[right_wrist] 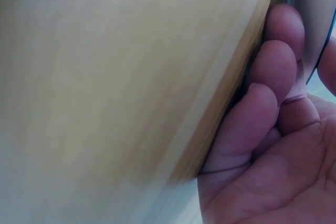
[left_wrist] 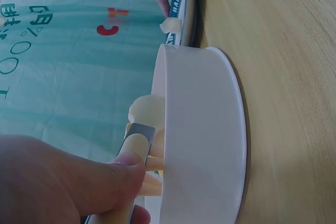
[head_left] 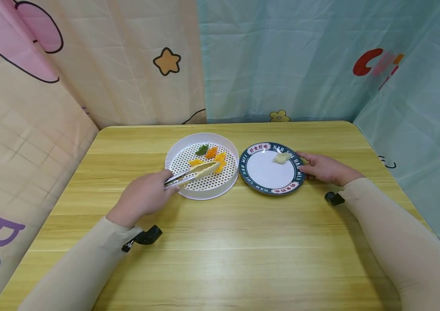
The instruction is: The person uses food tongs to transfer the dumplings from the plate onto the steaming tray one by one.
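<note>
In the head view my left hand (head_left: pixel 144 194) grips metal tongs (head_left: pixel 183 175) with cream tips, reaching over a round white steamer basket (head_left: pixel 204 195) with a perforated bottom. Several dumpling-shaped pieces lie in it: a green piece (head_left: pixel 202 150), an orange piece (head_left: pixel 211 152) and yellow pieces (head_left: pixel 195 163). The tips are at the yellow pieces; whether they pinch one I cannot tell. My right hand (head_left: pixel 325 167) holds the right rim of a white plate (head_left: pixel 266 170) with a dark patterned border, thumb above and fingers beneath. On the plate lies a pale dumpling-shaped piece (head_left: pixel 282 157).
Basket and plate stand side by side, nearly touching, on a wood-grain table (head_left: pixel 220 250). Behind the table's back edge hangs a printed curtain (head_left: pixel 266 65), which also runs along both sides. A black wrist strap piece (head_left: pixel 148 235) juts from the left sleeve.
</note>
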Tool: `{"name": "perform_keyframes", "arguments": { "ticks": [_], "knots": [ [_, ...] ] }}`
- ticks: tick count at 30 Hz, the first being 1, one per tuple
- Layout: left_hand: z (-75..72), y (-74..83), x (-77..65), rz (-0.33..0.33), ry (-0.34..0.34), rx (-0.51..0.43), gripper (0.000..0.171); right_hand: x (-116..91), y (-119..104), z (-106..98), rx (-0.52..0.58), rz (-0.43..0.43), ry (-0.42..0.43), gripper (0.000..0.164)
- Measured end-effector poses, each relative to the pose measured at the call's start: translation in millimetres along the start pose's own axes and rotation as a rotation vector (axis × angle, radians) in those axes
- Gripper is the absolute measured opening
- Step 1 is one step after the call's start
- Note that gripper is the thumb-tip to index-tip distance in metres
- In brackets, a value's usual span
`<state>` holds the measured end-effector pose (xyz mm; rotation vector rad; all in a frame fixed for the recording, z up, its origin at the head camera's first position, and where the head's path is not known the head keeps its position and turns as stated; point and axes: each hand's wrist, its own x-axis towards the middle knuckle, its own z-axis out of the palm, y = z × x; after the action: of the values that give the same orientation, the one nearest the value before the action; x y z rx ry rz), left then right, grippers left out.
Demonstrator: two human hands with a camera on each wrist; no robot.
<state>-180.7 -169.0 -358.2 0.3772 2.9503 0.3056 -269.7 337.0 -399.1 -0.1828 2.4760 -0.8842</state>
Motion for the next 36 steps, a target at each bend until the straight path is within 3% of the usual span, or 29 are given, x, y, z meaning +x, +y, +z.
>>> {"name": "perform_keyframes", "arguments": {
  "ticks": [11, 36],
  "knots": [
    [-0.6, 1.2, 1.9, 0.010, -0.038, 0.001, 0.042, 1.0, -1.8, -1.1, 0.011, 0.025, -0.004, 0.071],
    [3.7, 1.3, 4.3, 0.001, -0.045, -0.005, 0.043, 2.4, 2.3, 0.2, 0.007, -0.007, 0.006, 0.072]
  ]
}}
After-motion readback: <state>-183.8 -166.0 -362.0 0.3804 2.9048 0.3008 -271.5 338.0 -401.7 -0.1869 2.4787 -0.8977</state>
